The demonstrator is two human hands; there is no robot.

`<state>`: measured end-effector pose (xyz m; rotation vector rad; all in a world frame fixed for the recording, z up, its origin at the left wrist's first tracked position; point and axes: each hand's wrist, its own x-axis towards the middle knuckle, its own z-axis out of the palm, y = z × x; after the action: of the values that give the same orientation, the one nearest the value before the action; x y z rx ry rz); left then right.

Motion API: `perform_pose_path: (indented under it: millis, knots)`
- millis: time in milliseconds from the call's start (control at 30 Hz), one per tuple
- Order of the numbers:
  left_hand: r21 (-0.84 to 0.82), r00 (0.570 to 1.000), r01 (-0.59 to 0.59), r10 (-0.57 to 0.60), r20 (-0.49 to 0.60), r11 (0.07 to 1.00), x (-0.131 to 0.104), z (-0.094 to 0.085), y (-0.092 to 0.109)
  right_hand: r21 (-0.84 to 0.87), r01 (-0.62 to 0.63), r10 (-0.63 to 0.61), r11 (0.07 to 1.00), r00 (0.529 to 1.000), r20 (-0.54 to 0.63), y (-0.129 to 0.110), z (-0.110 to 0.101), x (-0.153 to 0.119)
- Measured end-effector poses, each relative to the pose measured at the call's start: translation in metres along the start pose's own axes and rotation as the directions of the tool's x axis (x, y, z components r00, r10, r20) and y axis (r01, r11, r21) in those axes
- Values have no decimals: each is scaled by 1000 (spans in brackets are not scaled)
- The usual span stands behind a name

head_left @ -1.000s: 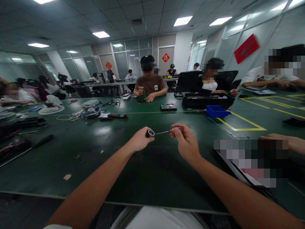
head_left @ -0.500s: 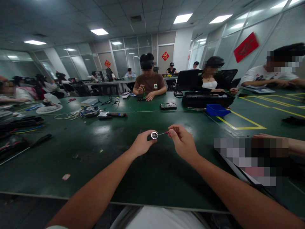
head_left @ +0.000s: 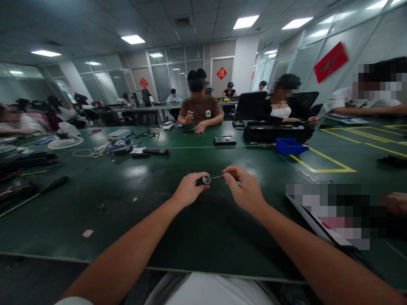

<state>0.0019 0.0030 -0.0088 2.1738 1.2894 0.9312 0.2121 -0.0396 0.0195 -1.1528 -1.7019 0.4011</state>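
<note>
- The left hand point(head_left: 190, 189) grips a dark cylinder point(head_left: 203, 181), left of the blue bin point(head_left: 291, 146) and closer to the wearer.
- The right hand point(head_left: 244, 186) pinches a thin red-handled tool point(head_left: 217, 177); whether its tip touches the cylinder, I can't tell.
- A circuit board point(head_left: 224, 140) lies left of the bin.

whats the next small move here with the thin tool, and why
Probably a slight turn of the round piece by the left hand, facing it toward the thin tool: its face points toward the camera, while the right hand holds the shaft sideways, near the rim.
</note>
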Motion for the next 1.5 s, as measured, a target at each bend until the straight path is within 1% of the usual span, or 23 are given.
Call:
perform_pose_path:
  millis: [133, 233, 300, 467, 567, 633, 700, 733, 767, 833, 900, 1000, 1133, 1233, 1333, 1500]
  knots:
    - [55, 1000, -16, 15, 19, 998, 0, -3, 3, -17, -21, 21, 1000, 1000, 17, 2, 0, 0]
    - [70, 997, -50, 47, 54, 996, -1, -3, 5, -45, -51, 50, 998, 999, -17, 2, 0, 0]
    - [73, 997, -60, 56, 61, 995, -1, -2, 5, -19, -58, 57, 998, 997, -46, 3, 2, 0]
    - [64, 1000, -16, 16, 10, 998, 0, -1, 4, 194, -88, 108, 977, 990, -96, 5, 6, 2]
    - [39, 999, -36, 35, 20, 999, 0, -2, 4, 318, -139, 178, 938, 979, -97, 10, 8, 6]
    - [32, 997, -76, 75, 29, 997, 0, -2, 5, 440, -212, 270, 873, 960, -72, 14, 9, 9]
    - [41, 995, -96, 95, 23, 995, 0, -3, 6, 563, -287, 355, 775, 935, -11, 18, 9, 12]
    - [49, 996, -94, 93, 16, 994, 1, -3, 6, 597, -301, 376, 744, 927, -1, 20, 10, 13]
    - [57, 996, -87, 86, 9, 995, 1, -3, 6, 609, -295, 380, 737, 925, -12, 20, 10, 13]
    - [66, 997, -71, 71, 0, 995, 1, -3, 5, 573, -241, 349, 783, 933, -84, 19, 10, 12]
    - [66, 998, -67, 68, -6, 996, 2, -4, 5, 493, -179, 284, 852, 948, -146, 15, 9, 10]
    - [71, 998, -57, 58, -9, 996, 2, -4, 6, 360, -105, 180, 927, 967, -181, 8, 8, 5]
    - [89, 998, -57, 58, -1, 994, 2, -4, 6, 188, -34, 64, 982, 985, -159, 3, 5, 0]
    - [105, 998, -64, 63, 10, 992, 1, -3, 5, 76, 4, 5, 997, 993, -121, 4, 4, -1]
    - [128, 997, -79, 74, 38, 989, 1, -3, 5, 14, 20, -19, 1000, 996, -88, 5, 4, -1]
    - [132, 995, -71, 61, 80, 989, 1, -3, 6, -63, 46, -49, 997, 997, -54, 5, 3, 1]
